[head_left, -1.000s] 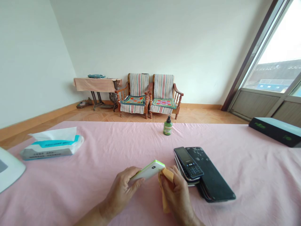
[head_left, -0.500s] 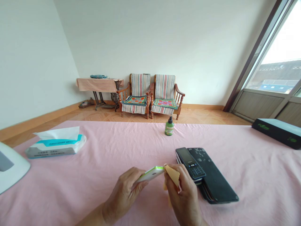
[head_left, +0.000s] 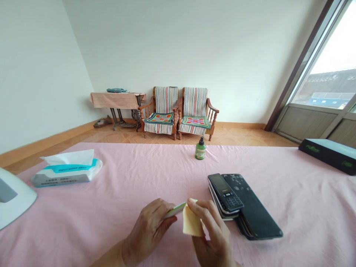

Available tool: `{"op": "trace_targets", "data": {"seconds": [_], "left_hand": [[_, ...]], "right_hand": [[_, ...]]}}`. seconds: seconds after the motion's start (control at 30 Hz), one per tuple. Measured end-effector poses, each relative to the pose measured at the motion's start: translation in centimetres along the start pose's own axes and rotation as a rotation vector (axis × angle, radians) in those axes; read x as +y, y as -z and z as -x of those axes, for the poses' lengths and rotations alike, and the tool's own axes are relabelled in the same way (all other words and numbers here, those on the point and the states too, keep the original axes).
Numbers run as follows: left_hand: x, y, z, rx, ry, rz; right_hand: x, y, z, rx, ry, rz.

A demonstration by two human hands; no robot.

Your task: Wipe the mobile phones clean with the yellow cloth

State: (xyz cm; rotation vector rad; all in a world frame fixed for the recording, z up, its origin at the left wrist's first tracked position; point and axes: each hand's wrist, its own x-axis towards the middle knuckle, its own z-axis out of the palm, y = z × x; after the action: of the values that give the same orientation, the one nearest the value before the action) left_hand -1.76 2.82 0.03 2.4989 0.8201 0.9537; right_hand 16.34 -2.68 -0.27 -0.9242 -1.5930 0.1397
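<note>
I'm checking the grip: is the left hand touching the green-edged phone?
Touching. The head view shows the left hand gripping one end of the green-edged phone between thumb and fingers.

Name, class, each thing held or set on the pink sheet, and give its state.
Green-edged phone, held edge-on in the left hand
Cloth, pinched in the right hand against that phone
Tissue pack, open, a tissue sticking out
Bottle, upright, top on
Keypad phone, face up
Black slab, flat, pale patches
Box, flat; cannot tell whether shut
White device, cut off by the frame
</note>
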Motion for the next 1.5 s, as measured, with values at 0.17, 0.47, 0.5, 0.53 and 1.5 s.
{"op": "trace_targets", "data": {"seconds": [0.17, 0.47, 0.5, 0.53, 1.5], "left_hand": [[-0.3, -0.1, -0.1, -0.011, 0.044, 0.021], [-1.0, -0.5, 0.2, -0.026, 0.098, 0.041], [-1.0, -0.5, 0.1, -0.022, 0.105, 0.044], [-1.0, -0.5, 0.1, -0.016, 0.112, 0.051], [-0.5, -0.1, -0.3, -0.011, -0.003, 0.231]], "right_hand": [[1.0, 0.5, 0.0, -0.049, -0.048, 0.068], [1.2, -0.1, -0.1, 0.008, -0.236, 0.044], [1.3, -0.2, -0.1, 0.013, -0.282, 0.048], [1.5, -0.4, -0.1, 0.016, -0.326, 0.057], [-0.1, -0.2, -0.1, 0.045, -0.261, -0.199]]}}
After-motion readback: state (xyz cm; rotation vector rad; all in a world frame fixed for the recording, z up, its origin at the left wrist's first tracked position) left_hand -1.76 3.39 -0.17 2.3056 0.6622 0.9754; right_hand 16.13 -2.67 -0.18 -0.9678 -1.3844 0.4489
